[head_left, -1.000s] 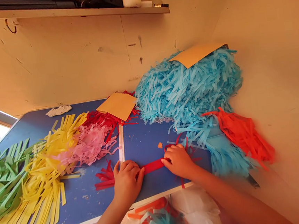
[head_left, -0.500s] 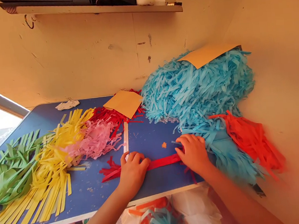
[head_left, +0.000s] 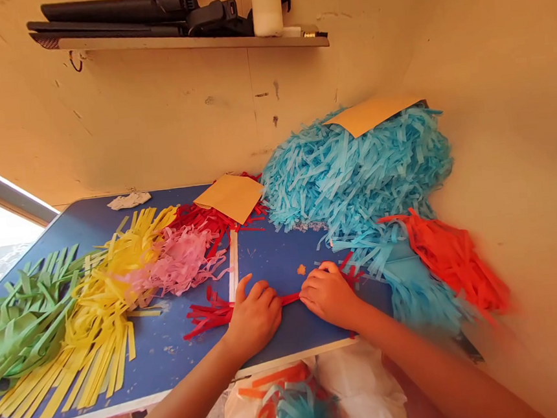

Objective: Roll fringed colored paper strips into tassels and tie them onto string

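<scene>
A dark red tissue-paper tassel (head_left: 210, 314), fringed at both ends, lies across the blue table under my hands. My left hand (head_left: 254, 314) is closed over its left part, with one finger raised. My right hand (head_left: 329, 295) is closed around the strip's right part, where more red fringe pokes out beyond the fingers. Between the hands only a thin, bunched red band shows. A small orange scrap (head_left: 301, 270) lies just behind my right hand. Both palms hide the paper beneath them.
Green (head_left: 29, 315), yellow (head_left: 97, 316) and pink (head_left: 185, 259) fringed paper cover the table's left side. A large light-blue fringe pile (head_left: 353, 170) and orange-red paper (head_left: 452, 252) are on the right. A shelf (head_left: 186, 43) juts from the wall above. Coloured paper (head_left: 296, 409) lies in my lap.
My right hand has moved left, closer to my left hand. The flat red strip between them has narrowed into a thin band. The view has tilted slightly upward.
</scene>
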